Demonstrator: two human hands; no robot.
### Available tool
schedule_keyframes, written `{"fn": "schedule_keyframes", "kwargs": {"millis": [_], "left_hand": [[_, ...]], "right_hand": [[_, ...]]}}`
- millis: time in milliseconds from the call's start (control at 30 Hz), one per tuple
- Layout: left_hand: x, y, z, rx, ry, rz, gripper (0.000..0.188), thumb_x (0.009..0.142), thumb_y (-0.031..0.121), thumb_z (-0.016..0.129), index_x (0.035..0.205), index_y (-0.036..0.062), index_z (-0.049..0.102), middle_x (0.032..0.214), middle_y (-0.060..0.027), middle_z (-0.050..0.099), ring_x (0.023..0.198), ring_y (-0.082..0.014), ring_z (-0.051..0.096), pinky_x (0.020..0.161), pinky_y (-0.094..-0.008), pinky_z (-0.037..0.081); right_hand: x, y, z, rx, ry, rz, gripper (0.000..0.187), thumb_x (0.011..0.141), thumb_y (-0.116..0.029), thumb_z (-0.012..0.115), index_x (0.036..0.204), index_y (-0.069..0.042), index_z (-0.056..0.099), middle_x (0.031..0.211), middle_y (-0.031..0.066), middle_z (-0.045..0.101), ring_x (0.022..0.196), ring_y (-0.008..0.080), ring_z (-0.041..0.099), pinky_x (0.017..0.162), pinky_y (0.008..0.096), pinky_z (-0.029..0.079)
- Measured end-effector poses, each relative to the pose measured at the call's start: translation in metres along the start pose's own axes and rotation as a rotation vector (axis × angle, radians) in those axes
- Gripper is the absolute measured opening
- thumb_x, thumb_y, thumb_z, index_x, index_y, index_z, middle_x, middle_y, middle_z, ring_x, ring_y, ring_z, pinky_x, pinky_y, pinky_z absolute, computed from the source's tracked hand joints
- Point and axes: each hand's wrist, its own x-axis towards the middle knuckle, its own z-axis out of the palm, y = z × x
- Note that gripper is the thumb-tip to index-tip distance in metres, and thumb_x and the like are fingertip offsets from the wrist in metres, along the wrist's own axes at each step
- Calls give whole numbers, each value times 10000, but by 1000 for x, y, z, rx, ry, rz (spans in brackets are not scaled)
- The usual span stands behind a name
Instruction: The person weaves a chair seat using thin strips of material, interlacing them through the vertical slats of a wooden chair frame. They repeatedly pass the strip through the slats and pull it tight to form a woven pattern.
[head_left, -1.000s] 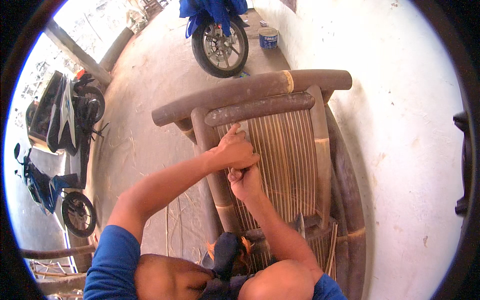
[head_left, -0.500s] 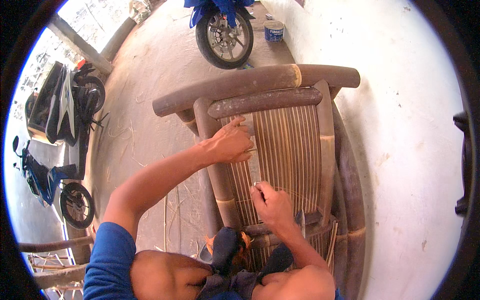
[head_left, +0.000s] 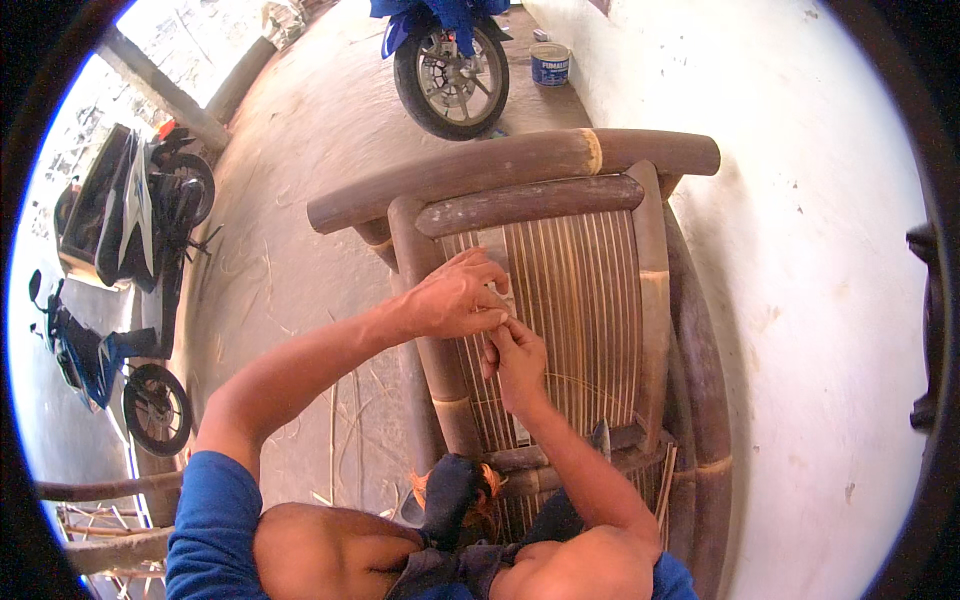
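Observation:
Above the slatted bamboo panel point(head_left: 575, 310), my two hands meet at the fingertips, just over a gap between the slats. My left hand point(head_left: 460, 295) is bent at the wrist, with its fingers curled and pinched. From below, my right hand point(head_left: 520, 365) pinches thumb against fingers, touching the left fingertips. A thin, pale strand point(head_left: 575, 380) curves out beside the right hand across the slats; its end at the fingers is too small to follow. What the left fingers pinch is hidden. Dark bamboo poles frame the panel, with a thick crossbar point(head_left: 480, 172) at the far end.
A blade-like tool point(head_left: 601, 438) lies near my right forearm. My dark-covered foot point(head_left: 452, 500) is at the frame's near end. Beyond stand a motorcycle wheel point(head_left: 452, 80) and a blue bucket point(head_left: 550, 65). Parked motorcycles point(head_left: 110, 345) are left; a white wall point(head_left: 820, 300) rises right.
My right hand has moved up and slightly left to meet the left hand. The left hand's fingers have closed in toward it, from a looser spread.

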Motion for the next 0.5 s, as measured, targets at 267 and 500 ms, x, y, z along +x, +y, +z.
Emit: {"fn": "schedule_keyframes", "kwargs": {"millis": [267, 500], "left_hand": [[-14, 2, -12, 17, -64, 4, 174, 878, 197, 704, 832, 31, 684, 1116, -170, 636, 1082, -375, 621, 1024, -507, 479], [-45, 22, 5, -1, 113, 45, 133, 798, 108, 711, 873, 12, 658, 1072, -155, 623, 1025, -343, 608, 901, -456, 510]], "right_hand": [[16, -18, -4, -1007, 129, -443, 248, 1063, -244, 560, 1013, -18, 650, 646, 150, 627, 543, 301, 640, 512, 416, 480], [0, -25, -7, -1233, 155, -467, 266, 1044, -267, 589, 1073, -25, 695, 752, 237, 677, 683, 442, 691, 625, 511, 528]]}}
